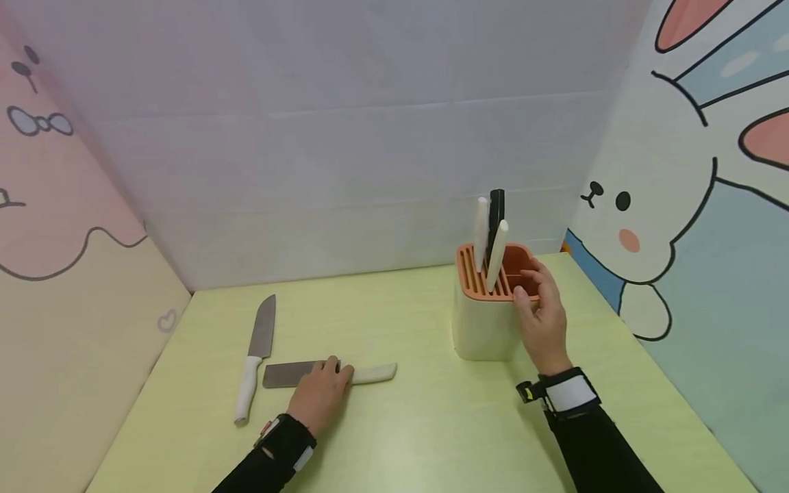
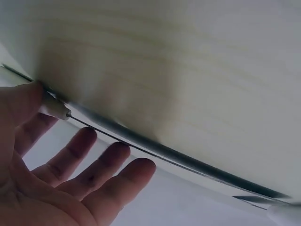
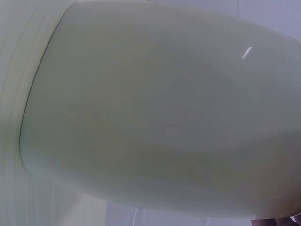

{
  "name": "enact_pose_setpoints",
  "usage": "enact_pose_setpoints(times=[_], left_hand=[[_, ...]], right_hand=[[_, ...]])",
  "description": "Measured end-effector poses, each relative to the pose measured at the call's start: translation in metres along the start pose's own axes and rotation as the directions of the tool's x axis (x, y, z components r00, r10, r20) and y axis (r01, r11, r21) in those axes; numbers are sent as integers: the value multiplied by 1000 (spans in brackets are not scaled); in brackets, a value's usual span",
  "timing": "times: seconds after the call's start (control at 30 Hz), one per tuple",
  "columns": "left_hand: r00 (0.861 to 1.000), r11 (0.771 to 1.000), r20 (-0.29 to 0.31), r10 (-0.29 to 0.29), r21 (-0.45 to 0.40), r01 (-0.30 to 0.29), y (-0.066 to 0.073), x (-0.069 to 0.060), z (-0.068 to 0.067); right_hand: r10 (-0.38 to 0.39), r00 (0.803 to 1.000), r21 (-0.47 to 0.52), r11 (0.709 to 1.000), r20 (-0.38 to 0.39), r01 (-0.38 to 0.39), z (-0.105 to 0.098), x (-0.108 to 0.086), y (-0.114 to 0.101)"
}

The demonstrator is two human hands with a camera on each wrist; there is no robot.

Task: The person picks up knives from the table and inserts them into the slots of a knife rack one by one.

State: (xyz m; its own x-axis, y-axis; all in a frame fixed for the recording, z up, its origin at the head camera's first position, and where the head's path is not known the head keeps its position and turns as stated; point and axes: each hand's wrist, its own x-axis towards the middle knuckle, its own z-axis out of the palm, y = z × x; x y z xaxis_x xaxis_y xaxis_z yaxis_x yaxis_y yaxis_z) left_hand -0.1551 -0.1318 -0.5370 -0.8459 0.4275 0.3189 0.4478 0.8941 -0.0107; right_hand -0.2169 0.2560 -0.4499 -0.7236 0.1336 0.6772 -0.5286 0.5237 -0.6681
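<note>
My left hand (image 1: 319,398) is over a cleaver (image 1: 286,375) with a broad grey blade and pale handle, lying on the table. In the left wrist view, the thumb and index finger pinch its handle (image 2: 57,109) near the blade, while the other fingertips (image 2: 141,167) lie along the blade. My right hand (image 1: 544,325) holds the right side of a cream knife block (image 1: 483,332) with an orange slotted top, thumb at the front rim and fingers over the open compartment. The block's smooth wall (image 3: 155,103) fills the right wrist view, which leaves most of that hand hidden.
A kitchen knife (image 1: 264,327) with a white handle lies left of the cleaver. Two white handles (image 1: 498,250) and a black handle (image 1: 496,205) stand up from the block's slots. A pale wall (image 1: 345,164) rises behind the table, with cartoon-printed panels at both sides.
</note>
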Motion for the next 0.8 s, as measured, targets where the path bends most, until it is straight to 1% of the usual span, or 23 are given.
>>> enact_pose_setpoints(times=[0.1, 0.2, 0.27, 0.4, 0.47, 0.5, 0.6, 0.67, 0.73, 0.8], left_hand=[[1000, 1000, 11, 3, -12, -3, -1, 2, 0], [1000, 1000, 11, 13, -6, -13, -2, 3, 0], [1000, 1000, 3, 25, 12, -25, -2, 3, 0], [998, 997, -35, 59, 44, -57, -4, 3, -4], [996, 996, -55, 75, 55, -72, -4, 4, -7], [995, 995, -59, 81, 62, -77, -4, 4, -8], [993, 993, -66, 96, 74, -91, -4, 7, -14], [992, 993, -78, 103, 73, -97, -3, 8, -18], [988, 993, -103, 111, 49, -106, -2, 10, -24], [983, 993, -137, 120, 20, -118, -1, 13, -30]], right_hand=[[-4, 1000, -5, 1000, -4, 4, 0, 0, 0], [-2, 1000, -3, 1000, -8, 2, 0, -1, -4], [1, 1000, -1, 1000, -5, -1, -1, 0, -12], [15, 1000, 14, 1000, 7, -15, -4, 1, -36], [20, 1000, 13, 1000, 11, -20, -5, 1, -43], [20, 1000, 17, 1000, 12, -21, -5, 1, -44], [21, 1000, 26, 999, 8, -21, -3, 0, -32], [21, 1000, 12, 1000, 8, -21, -2, 0, -22], [23, 1000, 10, 1000, 8, -23, -1, 0, -10], [22, 1000, 7, 1000, 11, -22, -1, 0, -5]])
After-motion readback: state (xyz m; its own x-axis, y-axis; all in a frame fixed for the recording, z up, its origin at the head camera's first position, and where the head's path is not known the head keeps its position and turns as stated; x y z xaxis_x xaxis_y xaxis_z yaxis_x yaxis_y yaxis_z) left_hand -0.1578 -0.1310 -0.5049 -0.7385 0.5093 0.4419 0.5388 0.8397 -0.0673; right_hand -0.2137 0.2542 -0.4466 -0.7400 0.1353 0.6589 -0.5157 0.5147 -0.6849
